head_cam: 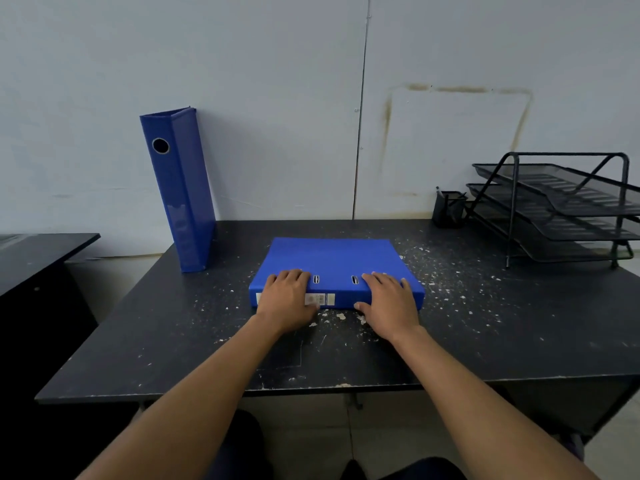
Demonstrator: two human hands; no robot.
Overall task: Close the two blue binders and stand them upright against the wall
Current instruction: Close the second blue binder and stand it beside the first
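Flat binder (334,268): closed, lying mid-desk, spine toward the person, both hands on its near edge.
Left hand (287,299): palm down over the spine's left part, fingers spread flat on the cover, thumb at the spine's lower edge; pressing rather than gripping, it seems.
Right hand (389,299): same pose on the spine's right part, fingers flat on top, thumb low against the spine.
Upright binder (180,192): closed, standing at the desk's back left, leaning on the wall (277,98), well apart from both hands.
Desk (485,323): dark, speckled with white flecks.
Trays (561,209): black mesh stack, back right.
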